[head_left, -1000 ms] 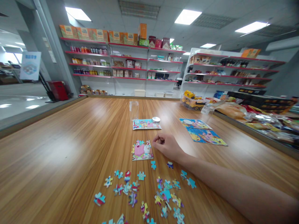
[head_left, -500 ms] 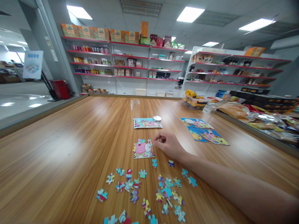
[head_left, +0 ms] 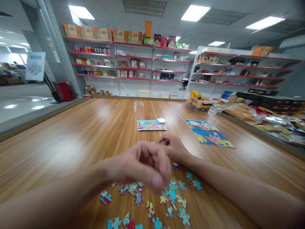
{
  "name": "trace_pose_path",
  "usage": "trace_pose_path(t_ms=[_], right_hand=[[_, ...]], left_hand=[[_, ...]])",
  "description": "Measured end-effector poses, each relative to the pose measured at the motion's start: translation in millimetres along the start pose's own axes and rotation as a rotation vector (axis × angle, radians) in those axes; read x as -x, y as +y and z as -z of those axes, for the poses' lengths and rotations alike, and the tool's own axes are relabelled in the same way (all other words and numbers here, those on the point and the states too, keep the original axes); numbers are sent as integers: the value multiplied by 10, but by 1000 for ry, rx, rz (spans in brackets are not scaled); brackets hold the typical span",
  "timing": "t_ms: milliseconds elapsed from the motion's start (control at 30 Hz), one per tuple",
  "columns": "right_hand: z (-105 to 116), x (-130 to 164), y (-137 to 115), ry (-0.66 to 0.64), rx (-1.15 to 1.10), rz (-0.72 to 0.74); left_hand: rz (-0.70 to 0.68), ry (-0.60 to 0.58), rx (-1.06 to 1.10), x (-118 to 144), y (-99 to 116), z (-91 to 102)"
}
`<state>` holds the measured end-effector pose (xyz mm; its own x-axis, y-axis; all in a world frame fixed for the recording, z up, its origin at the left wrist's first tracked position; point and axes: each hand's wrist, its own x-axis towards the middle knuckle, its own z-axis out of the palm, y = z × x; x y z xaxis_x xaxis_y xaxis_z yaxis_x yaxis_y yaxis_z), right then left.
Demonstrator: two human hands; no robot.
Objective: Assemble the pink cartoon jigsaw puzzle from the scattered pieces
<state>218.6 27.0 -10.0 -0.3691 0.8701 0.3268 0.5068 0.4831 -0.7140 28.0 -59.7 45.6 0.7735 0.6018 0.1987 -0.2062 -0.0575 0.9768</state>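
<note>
My left hand (head_left: 147,165), somewhat blurred, hangs over the middle of the table, its fingers bent and the thumb apart from them, with no object visible in it. It hides nearly all of the partly joined jigsaw puzzle (head_left: 153,142). My right hand (head_left: 172,147) rests on the wood at the puzzle's right side, fingers curled in, no piece showing in them. Loose jigsaw pieces lie scattered nearer me, among them a light blue piece (head_left: 197,184), a dark blue piece (head_left: 175,166) and a red-and-blue piece (head_left: 105,197).
Beyond my hands lies a cartoon picture strip (head_left: 151,126) with a white lid (head_left: 161,121) on it, beside a clear jar (head_left: 138,111). To the right are blue picture sheets (head_left: 214,138), another lid (head_left: 193,124), a small clear jar (head_left: 213,110) and a toy bin (head_left: 199,105).
My left hand has come in from the lower left and now covers the joined puzzle and some loose pieces. My right hand stays almost where it was.
</note>
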Motion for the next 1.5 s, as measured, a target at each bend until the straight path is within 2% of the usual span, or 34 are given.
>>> trace_pose_path(t_ms=[67, 133, 167, 233, 333, 500, 567, 633, 833, 1000, 1100, 1200, 1233, 1300, 1367, 1433, 1500], right_hand=[[0, 6, -2, -22, 22, 3], [-4, 8, 7, -43, 38, 13], [-7, 8, 16, -51, 41, 19], [-16, 5, 33, -65, 46, 29], [-29, 4, 51, -93, 65, 41], [-28, 18, 43, -119, 72, 51], [-23, 24, 33, -119, 69, 46], [-20, 26, 24, -119, 69, 44], [-19, 25, 13, -104, 79, 44], [12, -17, 48, -35, 171, 4], [113, -163, 127, 52, 288, 42], [283, -390, 268, 190, 464, 165], [340, -461, 327, 196, 539, 199], [423, -567, 450, 66, 634, 176], [452, -617, 556, -79, 651, 90], [438, -632, 627, -150, 635, 34], [405, -639, 662, -162, 623, 38]], left_hand=[[-96, 353, -160, -38, -150, 492], [-132, 696, -438, -19, -309, 931], [-86, 780, -574, 4, -380, 1096], [-73, 824, -643, 52, -484, 1284], [-60, 749, -730, 79, -533, 1270], [-165, 403, -1187, 54, -538, 1105], [-126, 307, -1287, 54, -562, 1112], [-78, 267, -1311, 58, -589, 1139], [-83, 269, -1302, 61, -617, 1170], [-57, 273, -1341, 78, -592, 1143], [75, 332, -1441, 66, -572, 1157], [254, 346, -1479, 30, -565, 1194], [292, 339, -1480, 18, -565, 1206], [321, 331, -1487, 1, -564, 1218], [319, 323, -1498, -3, -561, 1217], [312, 323, -1501, 1, -558, 1211], [304, 330, -1495, 7, -559, 1208]])
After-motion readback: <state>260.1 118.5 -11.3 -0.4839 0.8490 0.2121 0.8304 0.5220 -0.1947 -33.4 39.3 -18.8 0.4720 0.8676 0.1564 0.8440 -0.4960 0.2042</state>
